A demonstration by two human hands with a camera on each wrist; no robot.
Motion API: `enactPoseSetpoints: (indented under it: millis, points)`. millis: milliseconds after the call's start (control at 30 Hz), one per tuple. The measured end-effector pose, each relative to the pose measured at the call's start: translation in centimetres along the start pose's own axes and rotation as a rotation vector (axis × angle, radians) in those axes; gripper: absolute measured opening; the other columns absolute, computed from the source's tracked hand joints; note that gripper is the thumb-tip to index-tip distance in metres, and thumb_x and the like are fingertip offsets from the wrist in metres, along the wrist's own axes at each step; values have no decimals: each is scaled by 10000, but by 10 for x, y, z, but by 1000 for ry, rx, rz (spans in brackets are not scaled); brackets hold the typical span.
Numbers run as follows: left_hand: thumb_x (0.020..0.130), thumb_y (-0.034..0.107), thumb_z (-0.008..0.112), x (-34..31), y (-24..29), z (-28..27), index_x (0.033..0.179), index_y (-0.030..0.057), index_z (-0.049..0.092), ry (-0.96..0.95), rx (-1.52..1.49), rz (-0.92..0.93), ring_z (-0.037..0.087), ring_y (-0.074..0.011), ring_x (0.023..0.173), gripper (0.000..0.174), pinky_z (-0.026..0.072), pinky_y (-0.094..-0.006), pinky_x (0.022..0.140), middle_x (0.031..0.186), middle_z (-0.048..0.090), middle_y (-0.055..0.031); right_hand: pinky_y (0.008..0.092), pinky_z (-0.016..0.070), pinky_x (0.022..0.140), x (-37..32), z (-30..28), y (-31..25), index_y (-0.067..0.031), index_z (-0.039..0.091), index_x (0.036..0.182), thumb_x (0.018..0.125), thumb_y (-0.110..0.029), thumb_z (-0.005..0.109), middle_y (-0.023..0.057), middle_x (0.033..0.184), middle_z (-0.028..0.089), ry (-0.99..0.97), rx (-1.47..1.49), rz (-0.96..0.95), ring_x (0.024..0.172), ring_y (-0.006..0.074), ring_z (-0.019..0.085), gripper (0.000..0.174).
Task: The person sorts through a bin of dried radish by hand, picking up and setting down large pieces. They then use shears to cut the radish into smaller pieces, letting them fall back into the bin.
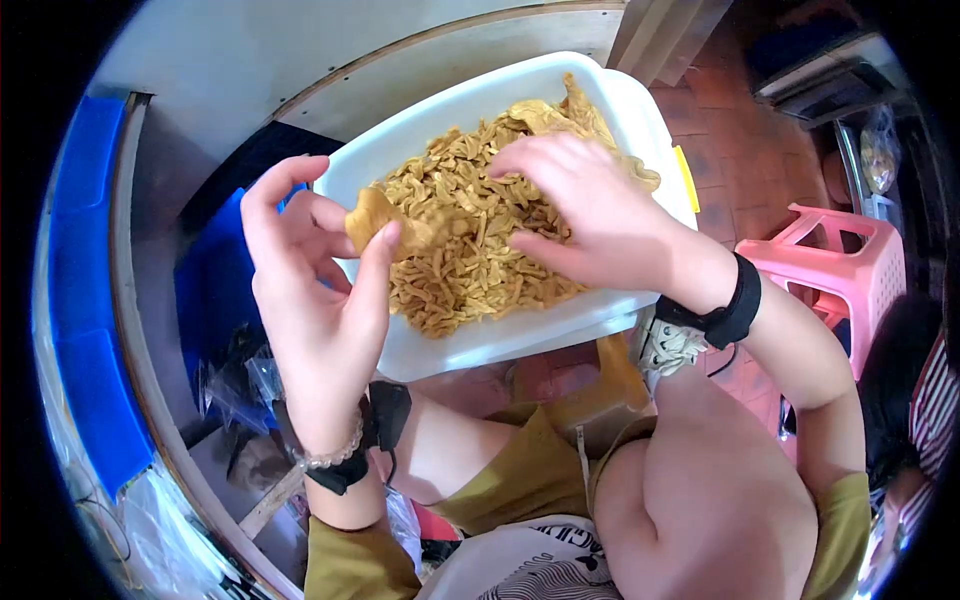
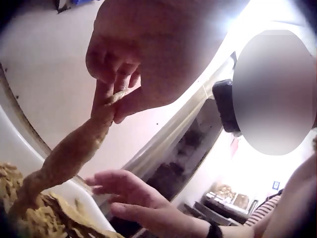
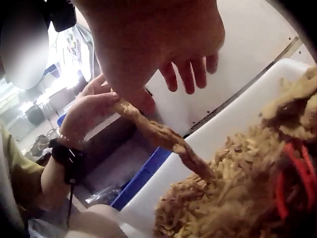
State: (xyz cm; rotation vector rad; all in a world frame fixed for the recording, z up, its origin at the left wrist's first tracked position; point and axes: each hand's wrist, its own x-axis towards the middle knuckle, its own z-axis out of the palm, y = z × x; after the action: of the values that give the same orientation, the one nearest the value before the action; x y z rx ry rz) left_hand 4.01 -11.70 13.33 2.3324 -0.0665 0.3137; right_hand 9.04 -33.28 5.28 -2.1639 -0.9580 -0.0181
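Reddish floor tiles (image 1: 715, 130) and a pink plastic stool (image 1: 850, 262) lie beyond a white plastic tub (image 1: 430, 362) filled with yellow-brown shredded strips (image 1: 450, 300). Over its left side, a long, limp, tan-yellow piece (image 2: 74, 151) hangs from the left hand (image 1: 325, 300), its upper end pinched between thumb and fingers. Its long axis slants down from that grip toward the strips; whether its lower end touches them, I cannot tell. The left hand is nearer; the right hand (image 1: 610, 220) is to the piece's right, above the strips, fingers loosely extended, thumb wide apart, holding nothing. Larger, uncut-looking yellowish pieces (image 1: 535, 115) lie toward the tub's far right end.
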Motion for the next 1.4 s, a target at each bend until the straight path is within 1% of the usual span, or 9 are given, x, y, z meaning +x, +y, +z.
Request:
enactPoseSetpoints:
  millis: [333, 533, 567, 633, 767, 1100, 1167, 1200, 1400]
  points:
    - [878, 35, 645, 23, -7, 20, 1352, 43, 334, -112, -508, -124, 557, -60, 759, 567, 453, -164, 645, 911, 536, -32, 398, 486, 871, 2, 12, -26, -12, 481, 1246, 901, -218, 604, 197, 1105, 619, -328, 540, 259, 1040, 350, 602, 421]
    - [938, 248, 508, 37, -96, 86, 1345, 41, 450, -642, 379, 213, 480, -341, 1249, 461, 378, -444, 1025, 1409, 431, -191, 226, 464, 778, 12, -14, 23, -15, 519, 1228, 934, -212, 612, -18, 975, 590, 12, 559, 533, 878, 49, 532, 365]
    - [930, 260, 525, 32, -98, 102, 1374, 72, 425, -658, 448, 324, 402, -330, 1315, 492, 327, -470, 1060, 1435, 411, -169, 363, 506, 781, 15, -19, 39, 28, 588, 1173, 864, -361, 606, 189, 898, 675, 88, 363, 494, 831, 259, 667, 497]
    - [918, 319, 540, 21, -113, 138, 1401, 135, 407, -682, 491, 441, 257, -301, 1415, 534, 249, -541, 1092, 1481, 365, -132, 340, 500, 786, 26, -38, 42, 19, 592, 1147, 878, -332, 599, 165, 946, 659, -8, 56, 540, 864, 243, 645, 442]
    - [874, 368, 570, 12, -126, 155, 1334, 142, 471, -659, 651, 505, 296, -281, 1395, 522, 300, -515, 1064, 1451, 399, -101, 369, 504, 826, 21, -23, 70, -10, 601, 1114, 887, -251, 595, 150, 991, 658, -356, -500, 678, 921, 289, 636, 331]
    - [846, 304, 544, 9, -117, 93, 1218, 118, 544, -994, 957, 351, 488, -293, 1230, 416, 400, -445, 952, 1255, 567, -133, 444, 504, 695, -3, 2, 91, -28, 613, 861, 846, -242, 590, 121, 832, 653, -173, -696, 403, 840, 311, 625, 215]
    - [881, 332, 494, 38, -101, 96, 1226, 110, 548, -1178, 776, -43, 625, -303, 1039, 414, 469, -436, 829, 1043, 657, -179, 444, 502, 687, -5, 6, 95, -30, 610, 854, 842, -237, 590, 117, 829, 650, -140, -702, 365, 830, 312, 622, 208]
    - [902, 299, 471, 43, -100, 101, 1241, 79, 526, -980, 713, 35, 667, -353, 820, 408, 496, -449, 716, 859, 667, -217, 443, 501, 680, -8, 9, 97, -31, 608, 847, 838, -232, 589, 114, 826, 647, -112, -705, 330, 821, 312, 619, 202]
    - [747, 291, 645, 44, -143, 174, 1199, 140, 606, -604, 1002, 551, 395, -263, 1274, 478, 362, -453, 953, 1309, 490, -123, 441, 491, 666, -12, 13, 97, -43, 602, 840, 834, -197, 570, 108, 831, 641, -44, -716, 308, 830, 305, 606, 158]
